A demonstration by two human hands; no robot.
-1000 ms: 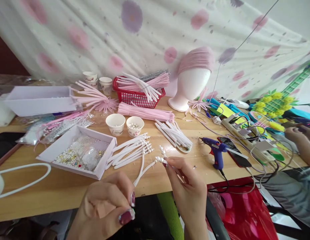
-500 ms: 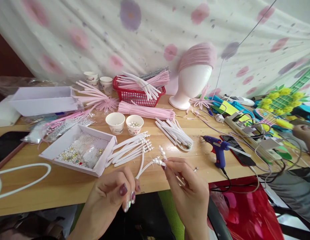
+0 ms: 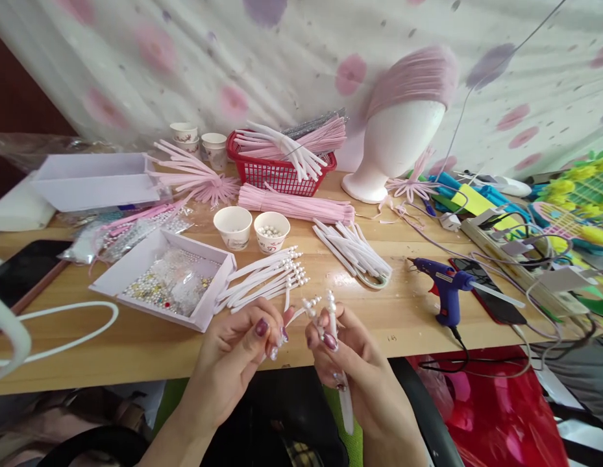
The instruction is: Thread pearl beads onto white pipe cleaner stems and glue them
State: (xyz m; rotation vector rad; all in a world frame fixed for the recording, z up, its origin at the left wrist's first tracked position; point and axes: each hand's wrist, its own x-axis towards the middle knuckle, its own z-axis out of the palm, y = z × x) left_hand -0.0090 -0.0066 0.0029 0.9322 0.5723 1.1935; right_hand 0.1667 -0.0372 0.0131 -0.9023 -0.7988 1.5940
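My right hand (image 3: 347, 353) is closed round a white pipe cleaner (image 3: 346, 408). Two or so white pearl beads (image 3: 330, 297) cap its upper end, and the lower end sticks out below my palm. My left hand (image 3: 250, 340) is pinched at the near end of another white pipe cleaner (image 3: 296, 315), whose beaded tip (image 3: 311, 305) reaches my right fingers. The fingers partly hide where these stems meet. Just beyond my hands lies a fanned pile of white pipe cleaners with pearl tips (image 3: 267, 275).
Paper cups (image 3: 272, 235) of beads and a white box (image 3: 218, 292) of beads stand left of centre. Behind are a red basket (image 3: 282, 178) and a foam head (image 3: 403, 143). At right lie a blue glue gun (image 3: 447, 285), a phone (image 3: 491, 295) and a corded power strip (image 3: 510, 256).
My hands have come closer together, and the pipe cleaner in my right hand now points upright. The view has shifted, and the co-worker's hand at the right has left it.
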